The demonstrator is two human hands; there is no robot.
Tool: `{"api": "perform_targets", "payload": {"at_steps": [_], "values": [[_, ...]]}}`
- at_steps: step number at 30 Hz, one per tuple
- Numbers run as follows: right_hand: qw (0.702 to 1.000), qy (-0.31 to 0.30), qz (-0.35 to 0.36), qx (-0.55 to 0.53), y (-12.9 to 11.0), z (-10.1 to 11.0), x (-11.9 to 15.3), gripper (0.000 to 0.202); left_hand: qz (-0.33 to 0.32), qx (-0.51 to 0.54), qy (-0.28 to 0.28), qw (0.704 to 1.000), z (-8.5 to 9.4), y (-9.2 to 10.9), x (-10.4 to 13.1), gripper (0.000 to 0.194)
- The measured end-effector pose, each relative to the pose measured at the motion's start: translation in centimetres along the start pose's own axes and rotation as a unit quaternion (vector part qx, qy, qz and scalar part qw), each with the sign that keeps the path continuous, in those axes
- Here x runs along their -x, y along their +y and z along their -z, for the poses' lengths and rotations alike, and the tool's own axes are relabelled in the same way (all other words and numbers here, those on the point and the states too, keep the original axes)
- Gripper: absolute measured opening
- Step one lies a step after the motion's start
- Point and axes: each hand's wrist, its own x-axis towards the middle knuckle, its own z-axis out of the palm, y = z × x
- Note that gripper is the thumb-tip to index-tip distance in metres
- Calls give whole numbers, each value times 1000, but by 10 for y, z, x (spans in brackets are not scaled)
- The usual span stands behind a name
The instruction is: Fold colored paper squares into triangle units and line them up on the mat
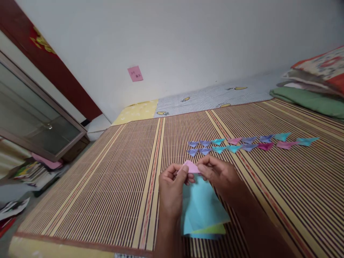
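Between my two hands is a small piece of folded pink paper (191,166), its point facing away from me. My left hand (173,181) pinches its left side with the thumb on top. At the right corner, the fingers of my right hand (219,173) are closed on the same paper. Below them lies a stack of turquoise paper sheets (204,208), with a yellow-green sheet (215,229) peeking out near the bottom. Beyond my hands, two rows of folded paper boats (219,149) in purple, turquoise and pink rest on the mat.
A striped bamboo mat (129,179) covers the bed. Folded bedding, including a green cloth (306,100), is piled at the far right. A pink note (135,73) is stuck on the wall. To the left stand a glass-doored cabinet (34,104) and a pile of books (29,172).
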Motion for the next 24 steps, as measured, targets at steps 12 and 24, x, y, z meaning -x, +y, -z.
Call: {"api": "perform_targets", "payload": {"at_steps": [12, 24], "values": [[986, 43, 72, 143, -9, -7, 5, 32, 1, 0, -22, 1000, 3, 6, 2, 20], [994, 12, 73, 75, -8, -14, 5, 34, -20, 29, -39, 999, -3, 4, 3, 24]]}}
